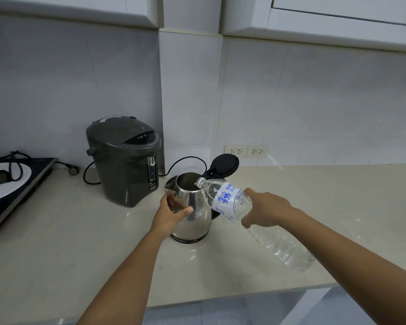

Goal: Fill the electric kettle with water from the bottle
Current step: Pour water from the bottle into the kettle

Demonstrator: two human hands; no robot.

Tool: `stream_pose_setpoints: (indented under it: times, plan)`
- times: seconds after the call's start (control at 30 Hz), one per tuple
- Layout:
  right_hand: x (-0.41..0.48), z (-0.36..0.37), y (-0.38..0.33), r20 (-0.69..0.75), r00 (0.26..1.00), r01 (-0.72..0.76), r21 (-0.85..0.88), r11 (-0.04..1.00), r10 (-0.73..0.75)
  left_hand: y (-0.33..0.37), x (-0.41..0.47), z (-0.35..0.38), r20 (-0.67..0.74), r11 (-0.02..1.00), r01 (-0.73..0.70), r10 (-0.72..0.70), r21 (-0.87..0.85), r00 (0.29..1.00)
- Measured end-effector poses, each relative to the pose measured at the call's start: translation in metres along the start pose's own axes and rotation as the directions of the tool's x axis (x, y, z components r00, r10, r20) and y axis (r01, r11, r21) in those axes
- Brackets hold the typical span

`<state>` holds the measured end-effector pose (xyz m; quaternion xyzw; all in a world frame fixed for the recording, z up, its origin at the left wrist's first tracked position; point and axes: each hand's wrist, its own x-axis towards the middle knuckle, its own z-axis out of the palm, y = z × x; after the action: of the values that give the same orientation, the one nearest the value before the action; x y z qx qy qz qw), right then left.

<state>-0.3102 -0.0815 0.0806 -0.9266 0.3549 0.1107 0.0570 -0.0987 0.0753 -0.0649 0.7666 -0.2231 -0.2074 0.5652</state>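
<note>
Steel kettle (192, 207) stands lid-open on counter; clear bottle (230, 202) tilts, mouth over its rim.

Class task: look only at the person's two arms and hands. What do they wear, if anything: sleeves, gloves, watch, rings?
Both forearms are bare right to the bottom edge of the picture: no sleeve shows on either. The left hand and right hand wear no gloves. No watch, bracelet or band shows at either wrist, and no ring on the fingers that can be seen; some fingers are hidden. No marks or tattoos are visible.
</note>
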Motion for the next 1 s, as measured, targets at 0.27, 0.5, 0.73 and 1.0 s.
stream_pose_setpoints:
  times: [0.27,0.5,0.73,1.0]
  plan:
    - [0.0008,-0.0020,0.0004,-0.003,1.000,0.004,0.006,1.000,-0.004,0.0016,-0.0022,0.0007,-0.010,1.000,-0.010,0.010,-0.002,1.000]
    - [0.0014,-0.0019,0.0018,0.000,1.000,0.005,0.002,1.000,-0.005,0.0018,-0.0023,0.0006,0.002,1.000,-0.011,0.011,-0.004,1.000]
    - [0.0012,-0.0042,0.0020,-0.008,1.000,0.002,-0.015,1.000,-0.002,0.0017,-0.0029,0.0007,-0.007,1.000,-0.010,0.010,-0.010,1.000]
    - [0.0012,-0.0066,0.0020,-0.004,1.000,0.012,-0.031,0.999,-0.013,0.0002,-0.0020,0.0008,-0.009,1.000,-0.010,0.010,-0.015,1.000]
